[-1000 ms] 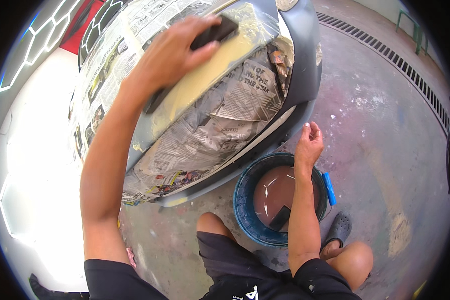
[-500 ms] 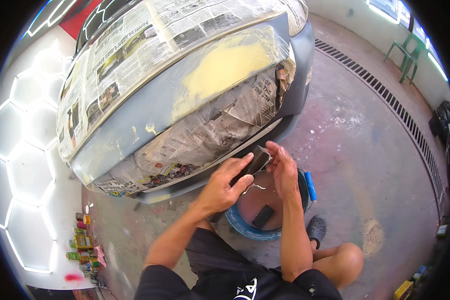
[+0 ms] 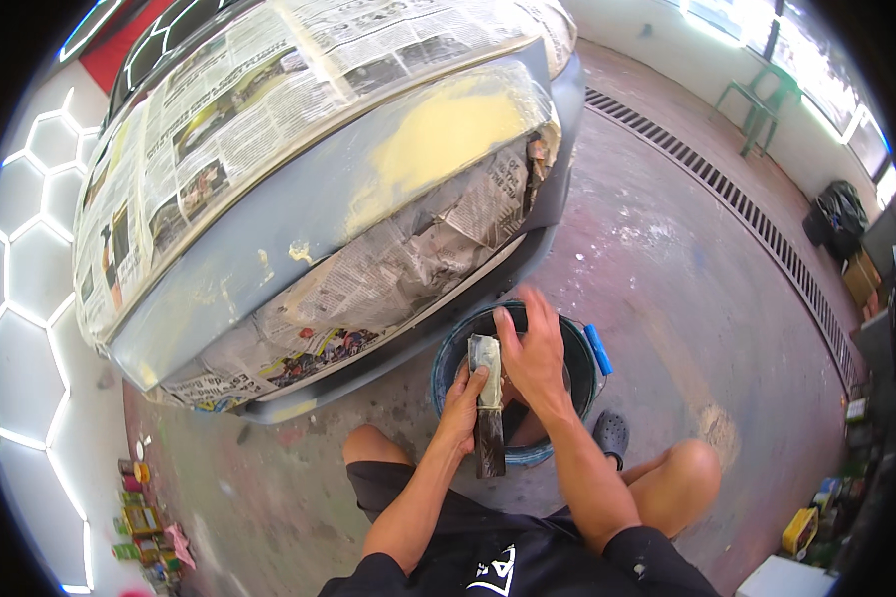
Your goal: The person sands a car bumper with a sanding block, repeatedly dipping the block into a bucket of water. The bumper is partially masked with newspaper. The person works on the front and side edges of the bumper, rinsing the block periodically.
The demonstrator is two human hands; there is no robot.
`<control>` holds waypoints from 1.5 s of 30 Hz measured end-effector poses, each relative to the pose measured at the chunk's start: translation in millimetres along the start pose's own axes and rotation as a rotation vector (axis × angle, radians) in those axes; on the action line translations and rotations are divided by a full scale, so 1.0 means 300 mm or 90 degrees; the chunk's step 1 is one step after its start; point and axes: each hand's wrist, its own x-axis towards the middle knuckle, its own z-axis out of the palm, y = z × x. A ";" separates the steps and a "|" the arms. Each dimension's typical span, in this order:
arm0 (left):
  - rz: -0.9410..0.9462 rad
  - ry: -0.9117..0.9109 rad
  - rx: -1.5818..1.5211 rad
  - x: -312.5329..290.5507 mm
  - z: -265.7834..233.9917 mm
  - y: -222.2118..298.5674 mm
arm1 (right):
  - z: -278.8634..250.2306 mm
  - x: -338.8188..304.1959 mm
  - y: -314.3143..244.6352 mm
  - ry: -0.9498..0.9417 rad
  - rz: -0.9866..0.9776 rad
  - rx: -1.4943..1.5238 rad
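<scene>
My left hand (image 3: pixel 459 410) grips a long dark sanding block (image 3: pixel 489 443), held nearly upright over the left part of a bucket (image 3: pixel 539 455). Pale, wet-looking residue covers the block's upper face. Beside it, above the bucket, my right hand (image 3: pixel 537 360) is open, fingers stretched out and smeared at the tips, with nothing in it. Murky pinkish water is in the bucket, and a dark object (image 3: pixel 514 420) partly shows there behind the block. Ahead stands a car's grey bumper (image 3: pixel 269 234) with a broad yellow filler patch (image 3: pixel 438 134).
Newspaper (image 3: pixel 219 109) masks the car's body and the lower bumper opening. A blue handle grip (image 3: pixel 597 350) hangs at the bucket's right. Several tins (image 3: pixel 141 519) line the lit wall at left. A floor drain grate (image 3: pixel 707 174) and a green chair (image 3: pixel 762 104) are at right.
Both hands have come down and nearer to me. The sanding block has turned from slanting to nearly upright, its residue-covered face now showing. My view has shifted to the right.
</scene>
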 end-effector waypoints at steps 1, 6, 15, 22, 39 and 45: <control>-0.028 0.013 0.015 -0.006 -0.013 -0.003 | -0.010 0.078 -0.050 0.042 -0.078 0.009; -0.001 -0.006 -0.026 -0.113 -0.041 0.056 | 0.014 0.569 -0.343 0.106 -0.185 -0.059; -0.024 -0.017 -0.022 -0.155 -0.116 0.037 | 0.129 0.704 -0.482 -0.017 0.033 -0.152; -0.019 -0.032 -0.042 -0.138 -0.119 -0.016 | 0.220 0.532 -0.593 0.025 -0.034 -0.122; -0.014 0.046 -0.140 -0.057 -0.136 -0.058 | 0.063 -0.021 -0.317 0.024 -0.087 0.180; -0.124 -0.049 -0.104 0.113 -0.024 -0.077 | 0.059 -0.137 0.248 -0.445 0.685 0.359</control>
